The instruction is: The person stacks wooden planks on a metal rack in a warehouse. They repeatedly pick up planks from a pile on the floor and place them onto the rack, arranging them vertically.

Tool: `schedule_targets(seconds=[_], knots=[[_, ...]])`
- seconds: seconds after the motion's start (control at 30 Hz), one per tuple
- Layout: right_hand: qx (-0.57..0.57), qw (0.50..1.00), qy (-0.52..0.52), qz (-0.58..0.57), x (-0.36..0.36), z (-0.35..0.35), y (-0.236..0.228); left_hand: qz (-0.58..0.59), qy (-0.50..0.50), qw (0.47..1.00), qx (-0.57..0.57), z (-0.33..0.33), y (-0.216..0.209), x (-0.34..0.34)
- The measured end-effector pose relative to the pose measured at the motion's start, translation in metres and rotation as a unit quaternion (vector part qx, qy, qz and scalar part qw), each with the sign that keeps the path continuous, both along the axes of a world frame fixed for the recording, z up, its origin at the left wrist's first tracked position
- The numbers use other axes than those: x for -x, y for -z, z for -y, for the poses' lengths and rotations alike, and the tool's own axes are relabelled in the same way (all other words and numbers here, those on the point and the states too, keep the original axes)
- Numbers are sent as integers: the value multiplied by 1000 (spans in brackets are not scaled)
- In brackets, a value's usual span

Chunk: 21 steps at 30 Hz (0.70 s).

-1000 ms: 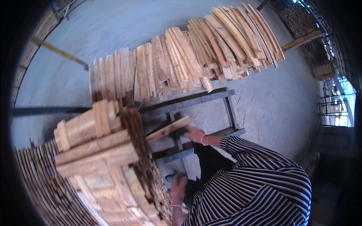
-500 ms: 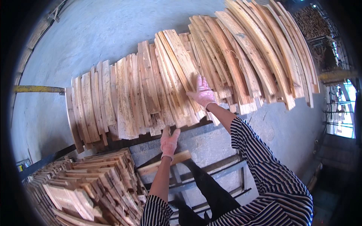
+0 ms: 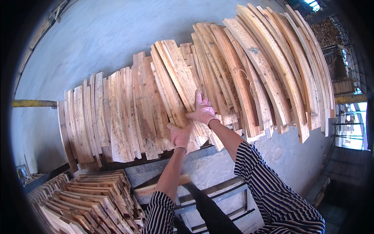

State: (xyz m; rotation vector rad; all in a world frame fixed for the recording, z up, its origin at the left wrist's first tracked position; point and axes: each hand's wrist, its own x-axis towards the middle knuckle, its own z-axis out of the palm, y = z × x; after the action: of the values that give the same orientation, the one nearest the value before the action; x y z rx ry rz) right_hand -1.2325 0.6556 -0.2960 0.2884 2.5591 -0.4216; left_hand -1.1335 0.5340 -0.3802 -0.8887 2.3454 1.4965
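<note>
Hard to make out at the left hand (image 3: pixel 180 135): most of the fingers, turned under or behind the lower board ends. Touching wood there, but cannot tell whether gripping it or only pressing. Wide at the right hand (image 3: pixel 204 112), thumb and fingers spread over wood, palm underside out of sight. Partly covered by the left forearm: a loose plank (image 3: pixel 146 190) below. Cut off by the lower edge: dark-trousered legs (image 3: pixel 212 210), striped sleeves (image 3: pixel 265 183) and a lower stack (image 3: pixel 97 199) of wood. Lost in black at the corners: the room's far ends.

Under both hands, near the middle of a long row (image 3: pixel 253 62): pale boards (image 3: pixel 175 68), yellowish-tan, long and narrow, slanting from upper left to lower right, with rough grain. Close on both sides: similar pieces, some browner, with uneven ends.

Beneath and around: a smooth bluish-grey floor (image 3: pixel 280 156), a grey metal frame (image 3: pixel 230 193) beside the legs, a yellow bar (image 3: pixel 33 103) at far left, a bright opening (image 3: pixel 352 123) at far right.
</note>
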Motion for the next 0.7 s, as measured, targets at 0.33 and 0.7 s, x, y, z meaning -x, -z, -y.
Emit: schedule_targets(seconds=[0.33, 0.7], knots=[[244, 958, 99, 110, -101, 6, -96, 73, 25, 964, -253, 63, -110, -73], [683, 492, 461, 280, -345, 52, -108, 289, 159, 944, 6, 128, -314, -241]])
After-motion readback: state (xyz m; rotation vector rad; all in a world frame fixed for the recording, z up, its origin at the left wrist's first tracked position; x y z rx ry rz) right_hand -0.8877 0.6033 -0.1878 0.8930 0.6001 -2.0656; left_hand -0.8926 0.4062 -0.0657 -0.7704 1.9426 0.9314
